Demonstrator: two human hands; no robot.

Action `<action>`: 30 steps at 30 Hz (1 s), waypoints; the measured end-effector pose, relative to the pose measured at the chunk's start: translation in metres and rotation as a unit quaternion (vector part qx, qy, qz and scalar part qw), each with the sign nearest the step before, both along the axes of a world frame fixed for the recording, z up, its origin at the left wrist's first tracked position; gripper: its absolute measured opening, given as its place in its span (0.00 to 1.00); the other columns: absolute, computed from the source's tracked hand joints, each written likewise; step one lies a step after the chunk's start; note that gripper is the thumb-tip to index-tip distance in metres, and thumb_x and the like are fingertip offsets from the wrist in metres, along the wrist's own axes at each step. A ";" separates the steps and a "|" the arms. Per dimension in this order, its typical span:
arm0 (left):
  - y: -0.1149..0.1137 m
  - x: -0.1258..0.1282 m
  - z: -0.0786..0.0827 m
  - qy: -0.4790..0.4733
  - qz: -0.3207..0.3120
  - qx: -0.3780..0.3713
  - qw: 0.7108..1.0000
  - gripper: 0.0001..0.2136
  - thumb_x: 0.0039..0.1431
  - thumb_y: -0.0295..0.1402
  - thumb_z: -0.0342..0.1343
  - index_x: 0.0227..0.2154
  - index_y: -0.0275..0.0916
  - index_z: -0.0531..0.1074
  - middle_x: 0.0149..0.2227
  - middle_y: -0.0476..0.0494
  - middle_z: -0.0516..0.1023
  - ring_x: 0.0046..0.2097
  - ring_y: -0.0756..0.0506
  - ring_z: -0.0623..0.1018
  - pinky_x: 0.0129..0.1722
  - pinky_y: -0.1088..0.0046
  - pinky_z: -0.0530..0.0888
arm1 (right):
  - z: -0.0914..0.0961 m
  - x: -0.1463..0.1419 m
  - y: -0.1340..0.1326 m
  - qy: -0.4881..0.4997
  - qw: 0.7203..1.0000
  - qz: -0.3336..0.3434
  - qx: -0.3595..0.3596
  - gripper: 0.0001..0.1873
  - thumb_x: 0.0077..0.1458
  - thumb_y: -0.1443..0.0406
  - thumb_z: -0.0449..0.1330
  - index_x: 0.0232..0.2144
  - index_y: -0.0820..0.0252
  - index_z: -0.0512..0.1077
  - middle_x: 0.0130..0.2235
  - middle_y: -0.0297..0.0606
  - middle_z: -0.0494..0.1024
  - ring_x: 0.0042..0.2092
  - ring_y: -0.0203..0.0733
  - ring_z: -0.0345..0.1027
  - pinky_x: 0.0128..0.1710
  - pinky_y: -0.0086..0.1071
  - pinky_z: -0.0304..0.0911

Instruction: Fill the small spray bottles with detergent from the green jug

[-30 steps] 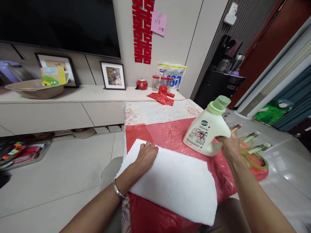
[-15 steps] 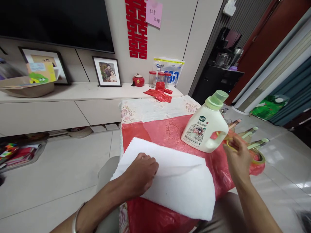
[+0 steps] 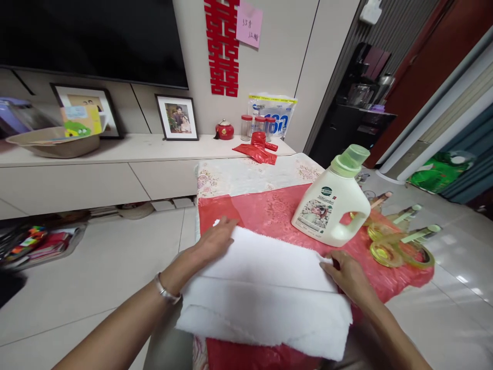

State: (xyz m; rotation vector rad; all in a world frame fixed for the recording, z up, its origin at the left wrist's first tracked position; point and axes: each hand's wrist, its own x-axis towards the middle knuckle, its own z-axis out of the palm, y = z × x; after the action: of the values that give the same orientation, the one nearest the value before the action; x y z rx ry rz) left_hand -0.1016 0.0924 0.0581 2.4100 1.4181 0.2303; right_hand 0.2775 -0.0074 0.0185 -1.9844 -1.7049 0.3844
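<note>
A white fluffy cloth (image 3: 265,267) lies over the red plastic sheet (image 3: 262,205) in front of me, with a crease across its middle and its near edge hanging toward my lap. At its far left corner is my left hand (image 3: 216,241), slightly blurred, fingers bent over the cloth's edge. My right hand (image 3: 348,275) pinches the far right corner between thumb and fingers, bunching it a little. Just beyond that hand stands a cream detergent bottle (image 3: 327,205) with a green cap, upright.
Yellowish see-through rings and round pieces (image 3: 385,252) with pale green sticks lie on the table's right. Red crumpled plastic (image 3: 256,151) is at the far edge. Behind, a white cabinet (image 3: 146,149) carries jars, a red pot (image 3: 224,130), a photo frame (image 3: 177,117) and a basket (image 3: 57,146).
My left hand has moved from the cloth's middle to its far left corner. My right hand has come left from the yellowish rings to the cloth's right corner. The cloth's near part has shifted.
</note>
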 end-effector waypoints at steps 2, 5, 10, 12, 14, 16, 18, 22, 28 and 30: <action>0.013 -0.001 -0.006 0.044 0.043 -0.017 0.998 0.17 0.56 0.27 0.52 0.49 0.37 0.70 0.44 0.38 0.74 0.36 0.43 0.77 0.35 0.68 0.72 | 0.005 0.000 -0.003 0.002 1.000 0.008 0.000 0.15 0.51 0.51 0.59 0.23 0.55 0.70 0.26 0.34 0.74 0.29 0.44 0.67 0.31 0.37 0.61; 0.018 -0.001 -0.004 0.075 0.055 -0.036 0.995 0.11 0.55 0.26 0.52 0.40 0.37 0.73 0.39 0.40 0.75 0.37 0.42 0.77 0.34 0.70 0.69 | 0.016 0.001 -0.010 0.013 1.000 0.003 -0.003 0.18 0.54 0.49 0.57 0.24 0.54 0.68 0.22 0.31 0.69 0.25 0.41 0.64 0.26 0.34 0.58; 0.015 -0.007 0.025 0.095 0.054 -0.016 0.994 0.05 0.55 0.26 0.50 0.28 0.40 0.70 0.32 0.45 0.74 0.35 0.43 0.76 0.31 0.71 0.64 | 0.039 0.003 -0.015 0.075 0.997 -0.023 0.017 0.20 0.54 0.46 0.57 0.24 0.53 0.65 0.21 0.28 0.66 0.24 0.39 0.61 0.24 0.32 0.58; 0.022 -0.006 0.038 0.100 0.058 -0.002 0.993 0.04 0.56 0.28 0.51 0.28 0.40 0.70 0.32 0.45 0.74 0.36 0.42 0.76 0.31 0.70 0.64 | 0.045 0.002 -0.011 0.062 0.996 -0.040 0.044 0.20 0.55 0.45 0.57 0.25 0.54 0.67 0.21 0.28 0.66 0.24 0.39 0.62 0.23 0.32 0.57; 0.034 0.001 0.048 0.105 0.071 0.011 0.992 0.04 0.56 0.28 0.51 0.29 0.40 0.70 0.32 0.44 0.74 0.37 0.41 0.77 0.32 0.69 0.66 | 0.048 0.001 -0.002 0.017 0.994 -0.063 0.083 0.19 0.57 0.46 0.56 0.28 0.54 0.70 0.20 0.29 0.67 0.23 0.40 0.63 0.23 0.32 0.57; 0.045 0.012 0.052 0.106 0.092 0.030 0.990 0.07 0.58 0.27 0.49 0.34 0.38 0.71 0.38 0.40 0.75 0.39 0.40 0.77 0.35 0.67 0.68 | 0.045 -0.001 0.008 -0.027 0.989 -0.083 0.116 0.18 0.58 0.48 0.55 0.33 0.55 0.73 0.22 0.31 0.71 0.25 0.41 0.65 0.25 0.33 0.59; 0.049 0.024 0.051 0.104 0.107 0.049 0.988 0.11 0.59 0.26 0.49 0.44 0.35 0.70 0.48 0.34 0.73 0.41 0.39 0.78 0.37 0.66 0.69 | 0.041 -0.002 0.014 -0.070 0.981 -0.090 0.157 0.19 0.58 0.50 0.55 0.40 0.57 0.74 0.31 0.38 0.77 0.30 0.44 0.69 0.31 0.37 0.63; 0.025 0.032 0.039 0.093 0.044 0.053 0.993 0.11 0.63 0.28 0.51 0.48 0.36 0.69 0.52 0.35 0.71 0.47 0.40 0.77 0.42 0.66 0.70 | 0.032 0.002 0.003 -0.152 0.965 -0.020 0.215 0.16 0.62 0.55 0.53 0.42 0.57 0.75 0.41 0.44 0.78 0.38 0.48 0.72 0.39 0.41 0.67; -0.034 0.004 0.012 0.081 -0.158 -0.026 0.984 0.11 0.57 0.35 0.64 0.42 0.42 0.73 0.42 0.45 0.77 0.44 0.41 0.75 0.42 0.67 0.70 | 0.015 0.009 -0.032 -0.180 0.957 0.223 0.044 0.17 0.63 0.68 0.51 0.49 0.56 0.75 0.46 0.43 0.80 0.47 0.47 0.74 0.45 0.38 0.69; -0.041 -0.002 -0.002 0.099 -0.184 -0.002 0.978 0.08 0.58 0.29 0.61 0.41 0.41 0.73 0.43 0.44 0.76 0.44 0.41 0.74 0.41 0.66 0.69 | 0.004 0.009 -0.034 -0.220 0.952 0.210 0.023 0.18 0.62 0.70 0.51 0.50 0.56 0.75 0.48 0.45 0.79 0.48 0.52 0.72 0.46 0.44 0.68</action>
State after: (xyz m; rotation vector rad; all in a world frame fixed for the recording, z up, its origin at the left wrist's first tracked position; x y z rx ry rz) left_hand -0.1034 0.0512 0.0561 2.6929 1.0120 -0.1055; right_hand 0.2864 -0.0415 0.0227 -1.7517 -2.4034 0.0344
